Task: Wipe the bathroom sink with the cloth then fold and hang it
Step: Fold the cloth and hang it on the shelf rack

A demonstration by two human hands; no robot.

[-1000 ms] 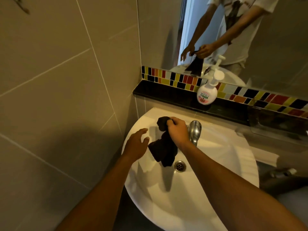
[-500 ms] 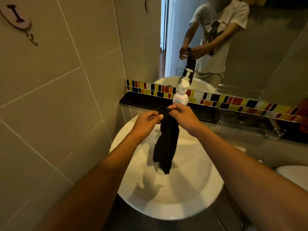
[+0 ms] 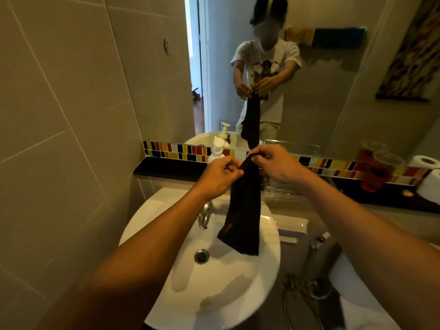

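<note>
Both hands, left (image 3: 220, 175) and right (image 3: 273, 164), pinch the top of the dark cloth (image 3: 241, 215) above the sink (image 3: 269, 253). Wiping looks done; folding and hanging are left

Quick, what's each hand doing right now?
Left hand: closed, pinching the top edge of the black cloth.
Right hand: closed, pinching the same top edge.

Cloth (image 3: 240, 210) now lifted clear of sink (image 3: 266, 270), left hand (image 3: 217, 178) newly pinching its top edge.
</note>
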